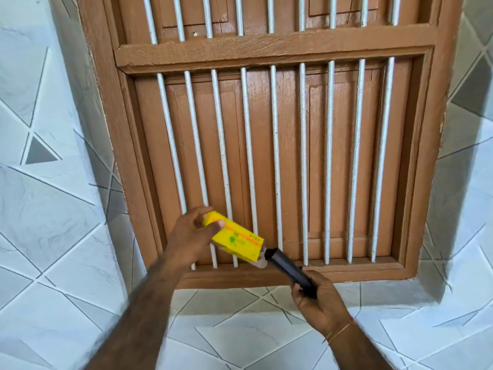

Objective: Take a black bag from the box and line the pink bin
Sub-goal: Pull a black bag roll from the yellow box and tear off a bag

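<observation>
A small yellow box [236, 237] with an orange stripe and a green mark is held up in front of a barred window, my left hand [190, 231] shut on its upper end. The lower end of the box has a flap open. A black roll of bags [290, 268] sticks out just past that open end, slanting down to the right. My right hand [318, 300] is shut on the lower part of the roll. The pink bin is not in view.
Behind my hands is a brown wooden window frame [266, 53] with white vertical bars [276, 161] and closed shutters. White wall tiles [53, 209] with grey geometric lines surround it on both sides and below.
</observation>
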The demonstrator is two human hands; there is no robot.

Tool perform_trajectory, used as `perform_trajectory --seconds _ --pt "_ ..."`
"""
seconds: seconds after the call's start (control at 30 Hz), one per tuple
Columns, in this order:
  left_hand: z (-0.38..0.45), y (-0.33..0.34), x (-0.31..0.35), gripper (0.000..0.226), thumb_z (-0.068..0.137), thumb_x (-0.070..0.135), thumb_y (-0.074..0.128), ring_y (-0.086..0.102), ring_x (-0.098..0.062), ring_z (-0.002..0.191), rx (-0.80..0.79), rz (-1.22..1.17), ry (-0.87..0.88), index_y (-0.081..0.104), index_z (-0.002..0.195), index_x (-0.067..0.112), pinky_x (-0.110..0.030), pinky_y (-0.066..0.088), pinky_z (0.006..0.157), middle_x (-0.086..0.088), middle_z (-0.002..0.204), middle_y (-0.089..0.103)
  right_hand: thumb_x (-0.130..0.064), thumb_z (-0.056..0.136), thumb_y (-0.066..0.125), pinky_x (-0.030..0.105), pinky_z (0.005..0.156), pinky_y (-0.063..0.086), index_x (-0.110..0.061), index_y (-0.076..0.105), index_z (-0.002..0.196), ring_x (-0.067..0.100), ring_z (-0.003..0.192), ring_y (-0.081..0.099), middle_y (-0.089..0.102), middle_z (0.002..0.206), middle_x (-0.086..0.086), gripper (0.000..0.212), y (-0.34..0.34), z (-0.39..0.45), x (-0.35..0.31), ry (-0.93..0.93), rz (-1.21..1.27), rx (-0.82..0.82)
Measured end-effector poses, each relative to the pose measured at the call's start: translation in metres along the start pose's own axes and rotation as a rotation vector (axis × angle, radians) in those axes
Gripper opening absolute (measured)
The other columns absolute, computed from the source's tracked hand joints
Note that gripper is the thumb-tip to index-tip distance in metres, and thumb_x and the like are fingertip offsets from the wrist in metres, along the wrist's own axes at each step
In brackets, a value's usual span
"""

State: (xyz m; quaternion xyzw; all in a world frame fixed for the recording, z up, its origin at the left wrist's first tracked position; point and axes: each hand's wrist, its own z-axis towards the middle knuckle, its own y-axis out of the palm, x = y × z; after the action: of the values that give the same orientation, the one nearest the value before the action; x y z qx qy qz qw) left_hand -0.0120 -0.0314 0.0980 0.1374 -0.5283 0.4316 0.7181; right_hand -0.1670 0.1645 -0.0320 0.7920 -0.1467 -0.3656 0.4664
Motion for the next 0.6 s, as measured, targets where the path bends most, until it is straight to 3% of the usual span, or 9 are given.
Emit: perform_trajectory --seconds 0.03,0.1,0.17,0.23,0.33,0.4,0.43,0.5,0.6 --pt "-0.004 -0.003 -0.021 0.016 0.083 0.021 0.074 0.068 -0.016 0.087 0.074 -0.105 -0.131 0.067 0.098 0.023 -0.031 0.057 0.072 -0.004 0.099 0.07 -0.003 0.086 0.057 0.021 0.039 0.05 -0.002 0.06 0.086 0.023 0.073 0.056 0.059 0.088 0.017 0.003 -0.004 0.0 -0.008 -0.038 -0.022 0.023" --pt "-0.017 -0.001 -0.066 0.006 0.087 0.018 0.069 0.064 -0.012 0.063 0.144 -0.298 -0.421 0.064 0.087 0.016 -0.024 0.053 0.055 -0.006 0.082 0.066 -0.003 0.08 0.062 0.021 0.041 0.051 -0.004 0.061 0.086 0.022 0.071 0.06 0.061 0.086 0.016 0.006 -0.009 -0.002 -0.021 -0.093 -0.071 0.028" --pt "-0.029 0.009 -0.106 0.008 0.088 0.018 0.067 0.058 -0.016 0.064 0.105 -0.464 -0.649 0.062 0.092 0.015 -0.025 0.048 0.054 -0.01 0.085 0.062 -0.003 0.077 0.065 0.022 0.043 0.052 -0.006 0.062 0.087 0.022 0.072 0.061 0.064 0.086 0.016 0.011 -0.01 -0.003 -0.03 -0.116 -0.118 0.027" --pt "-0.034 0.022 -0.137 0.02 0.087 0.021 0.069 0.057 -0.021 0.072 0.012 -0.49 -0.721 0.063 0.104 0.013 -0.028 0.045 0.06 -0.012 0.094 0.063 -0.002 0.084 0.062 0.022 0.045 0.052 -0.009 0.062 0.083 0.022 0.075 0.058 0.068 0.08 0.014 0.008 -0.008 -0.006 -0.032 -0.12 -0.178 0.012" --pt "-0.028 0.043 -0.16 0.029 0.086 0.024 0.07 0.059 -0.024 0.08 -0.009 -0.42 -0.687 0.064 0.111 0.012 -0.03 0.048 0.064 -0.012 0.102 0.066 0.0 0.088 0.059 0.022 0.047 0.053 -0.013 0.06 0.083 0.023 0.075 0.059 0.072 0.066 0.009 0.013 -0.004 -0.009 -0.028 -0.112 -0.257 -0.03" --pt "-0.021 0.053 -0.164 0.03 0.084 0.03 0.071 0.063 -0.027 0.089 0.019 -0.264 -0.588 0.067 0.108 0.012 -0.036 0.055 0.073 -0.013 0.109 0.069 0.001 0.088 0.058 0.023 0.049 0.053 -0.014 0.059 0.084 0.023 0.076 0.061 0.072 0.067 0.007 0.015 -0.002 -0.012 -0.024 -0.118 -0.294 -0.047" --pt "-0.017 0.055 -0.165 0.036 0.081 0.037 0.071 0.065 -0.03 0.096 0.006 -0.122 -0.513 0.068 0.108 0.013 -0.041 0.055 0.083 -0.012 0.113 0.069 0.001 0.088 0.058 0.024 0.05 0.053 -0.014 0.059 0.084 0.023 0.075 0.062 0.072 0.069 0.008 0.015 -0.003 -0.012 -0.023 -0.125 -0.315 -0.05" --pt "-0.013 0.057 -0.165 0.041 0.081 0.04 0.069 0.061 -0.03 0.109 -0.016 0.244 -0.377 0.068 0.112 0.013 -0.033 0.047 0.094 -0.007 0.12 0.067 0.001 0.087 0.059 0.025 0.05 0.053 -0.014 0.06 0.083 0.024 0.075 0.063 0.071 0.074 0.009 0.016 -0.002 -0.013 -0.02 -0.136 -0.359 -0.063" --pt "-0.011 0.056 -0.162 0.03 0.084 0.03 0.069 0.061 -0.026 0.105 0.012 0.446 -0.263 0.069 0.107 0.011 -0.028 0.042 0.084 -0.007 0.112 0.069 0.002 0.086 0.061 0.026 0.05 0.053 -0.014 0.061 0.083 0.024 0.074 0.063 0.07 0.073 0.009 0.016 -0.002 -0.012 -0.016 -0.144 -0.421 -0.069"
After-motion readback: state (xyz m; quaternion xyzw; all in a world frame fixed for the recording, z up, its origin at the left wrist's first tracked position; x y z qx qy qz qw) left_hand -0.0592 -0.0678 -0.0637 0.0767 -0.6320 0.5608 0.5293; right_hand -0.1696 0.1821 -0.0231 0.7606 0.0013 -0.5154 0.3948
